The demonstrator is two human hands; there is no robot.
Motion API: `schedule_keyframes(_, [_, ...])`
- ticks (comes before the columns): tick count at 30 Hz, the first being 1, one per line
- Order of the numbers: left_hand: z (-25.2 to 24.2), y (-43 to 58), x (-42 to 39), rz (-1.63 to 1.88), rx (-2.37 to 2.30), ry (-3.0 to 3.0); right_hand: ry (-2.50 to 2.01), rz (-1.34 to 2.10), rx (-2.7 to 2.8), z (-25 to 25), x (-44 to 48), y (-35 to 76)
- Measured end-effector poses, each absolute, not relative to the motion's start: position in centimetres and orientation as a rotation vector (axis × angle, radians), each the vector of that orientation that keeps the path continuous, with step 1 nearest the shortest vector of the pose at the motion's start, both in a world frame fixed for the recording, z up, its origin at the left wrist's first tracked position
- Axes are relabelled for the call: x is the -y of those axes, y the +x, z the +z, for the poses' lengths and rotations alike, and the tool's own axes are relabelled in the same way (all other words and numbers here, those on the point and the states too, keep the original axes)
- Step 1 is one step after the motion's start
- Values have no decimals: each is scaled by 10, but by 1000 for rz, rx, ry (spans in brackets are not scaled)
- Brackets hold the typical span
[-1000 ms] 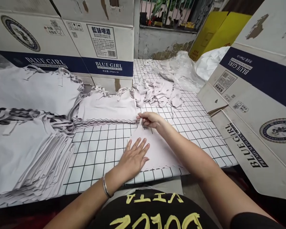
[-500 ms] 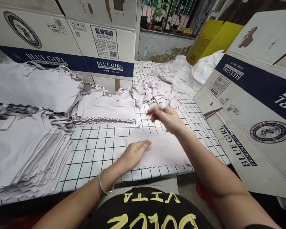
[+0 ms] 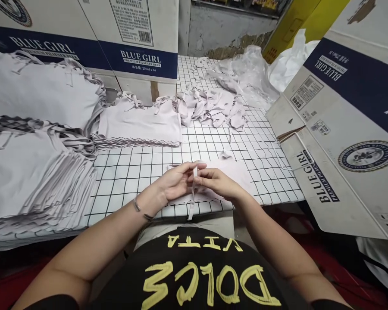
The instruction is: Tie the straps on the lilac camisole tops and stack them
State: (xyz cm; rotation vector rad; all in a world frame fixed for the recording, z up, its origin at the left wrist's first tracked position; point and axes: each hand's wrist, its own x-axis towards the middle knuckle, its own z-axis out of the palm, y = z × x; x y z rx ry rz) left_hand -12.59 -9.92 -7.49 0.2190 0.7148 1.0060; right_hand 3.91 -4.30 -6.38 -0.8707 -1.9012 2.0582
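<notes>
Above the near edge of the table, my left hand (image 3: 177, 181) and my right hand (image 3: 217, 183) meet, fingertips together. Both are closed on a narrow pale fabric strap (image 3: 192, 196), whose loose end hangs over the table edge. My left palm is turned partly upward, with the thumb and fingers at the strap's top. The right thumb and fingers pinch it from the other side. Beneath the hands lies a flat pale pink garment piece (image 3: 241, 174), partly hidden by them; a strap end curls up at its far edge.
Neat stacks of pale garments with straps (image 3: 139, 122) and a taller pile (image 3: 22, 172) stand at left. Fabric scraps (image 3: 213, 105) and clear plastic (image 3: 248, 73) lie at the back. Cartons (image 3: 142, 60) stand behind, and another carton (image 3: 336, 129) leans at right.
My right hand has come down and toward me to meet my left, which has turned palm partly up. The strap now hangs between them. The view has tipped downward.
</notes>
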Motion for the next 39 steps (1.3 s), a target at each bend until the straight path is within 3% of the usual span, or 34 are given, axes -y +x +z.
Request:
schedule_keyframes(5, [-72, -144, 79, 1070, -859, 273, -844, 2371, 1853, -66, 52, 48])
schedule_keyframes(16, [-76, -157, 44, 1129, -953, 309, -895, 2630, 1825, -74, 45, 81])
schedule_keyframes(19, [-70, -158, 43, 1054, -1140, 537, -992, 2463, 1799, -70, 35, 77])
schedule_keyframes(23, [-79, -151, 59, 811, -1635, 1332, -1112, 2109, 1492, -64, 4, 67])
schedule_keyframes(27, [-98, -132, 79, 600, -1875, 1879, -1109, 2112, 1229, -67, -23, 57])
schedule_keyframes(33, [-102, -120, 76, 494, -1925, 1896, -1080, 2142, 1089, -83, -30, 50])
schedule_keyframes(39, [-102, -120, 70, 591, -1819, 1755, -1131, 1941, 1293, -88, -26, 52])
